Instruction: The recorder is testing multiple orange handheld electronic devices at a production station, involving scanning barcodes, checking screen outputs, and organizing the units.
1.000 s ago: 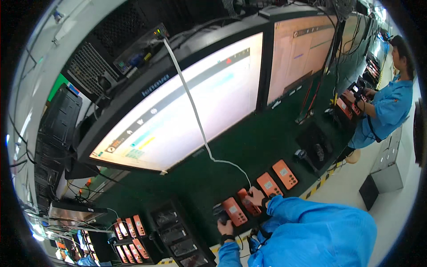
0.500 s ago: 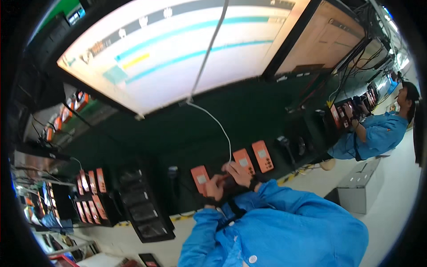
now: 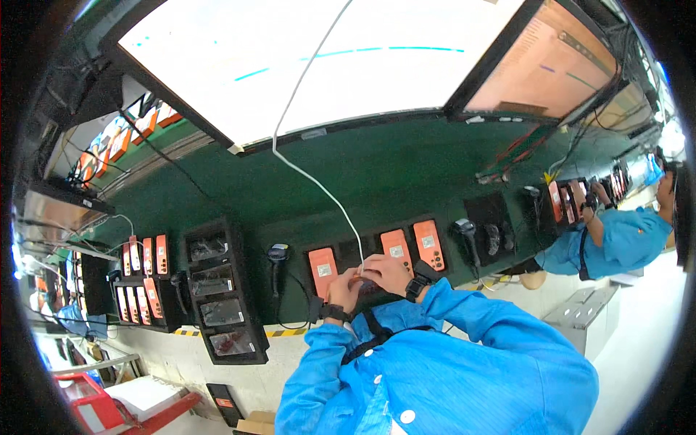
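Note:
My left hand (image 3: 344,291) and my right hand (image 3: 388,274) meet at the bench's near edge, fingers closed on a dark, reddish phone-like device (image 3: 368,286). Most of this device is hidden beneath the fingers. A white cable (image 3: 319,187) hangs down past the large monitor, and its lower end disappears between my fingertips. Whether it is plugged into the device cannot be seen. Just beyond my left hand lies an orange phone (image 3: 322,268) in a black holder. Past my right hand are two more orange phones, one nearer (image 3: 396,248) and one farther right (image 3: 428,245).
Handheld scanners flank the phones, one at left (image 3: 276,267) and one at right (image 3: 467,238). Further left stand a black compartment tray (image 3: 225,313) with bagged items and a rack of orange phones (image 3: 152,297). A co-worker in blue (image 3: 623,243) works at the right.
My hands have drawn closer together around the device and the cable end. The view has shifted a little, and the large monitor looks brighter, mostly white.

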Available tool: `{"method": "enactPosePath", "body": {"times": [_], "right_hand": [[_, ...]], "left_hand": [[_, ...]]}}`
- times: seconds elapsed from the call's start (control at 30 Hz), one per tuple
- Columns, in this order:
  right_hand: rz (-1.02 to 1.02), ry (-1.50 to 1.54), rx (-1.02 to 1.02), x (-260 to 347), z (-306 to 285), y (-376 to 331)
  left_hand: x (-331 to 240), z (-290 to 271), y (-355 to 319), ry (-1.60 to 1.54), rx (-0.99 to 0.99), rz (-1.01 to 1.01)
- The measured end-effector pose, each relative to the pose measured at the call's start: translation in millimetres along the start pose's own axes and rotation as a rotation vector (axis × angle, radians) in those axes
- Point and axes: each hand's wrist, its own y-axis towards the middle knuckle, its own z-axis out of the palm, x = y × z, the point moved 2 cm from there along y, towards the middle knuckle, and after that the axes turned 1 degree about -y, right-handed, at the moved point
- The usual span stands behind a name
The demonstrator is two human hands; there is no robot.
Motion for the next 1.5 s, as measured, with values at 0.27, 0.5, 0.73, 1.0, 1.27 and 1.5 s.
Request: {"method": "enactPosePath", "body": {"times": [0.27,0.5,0.73,1.0,1.27,1.5], "right_hand": [[0.333,0.075,-0.148,-80.8,22.0,79.6],[0.172,-0.182,-0.291,-36.6,86.3,-16.9],[0.647,-0.218,0.455,-41.6,220.5,-155.4],[0.115,-0.155,0.688,127.8,428.4,-78.3],[0.402,0.352,1.026,296.9,611.9,-39.7],[0.524,0.565,1.067,377.5,768.8,65.3]], "left_hand": [[91.4,11.5,-123.2,-0.274,-0.529,-0.301],[223.5,85.1,-363.4,-0.866,-0.575,-1.066],[290.5,99.9,-511.0,-1.182,-0.866,-1.286],[340.3,-49.8,-552.1,-1.213,-1.037,-0.864],[396.1,-196.3,-528.4,-1.041,-0.907,-0.544],[519.8,-311.3,-573.3,-1.025,-0.823,-0.590]]}}
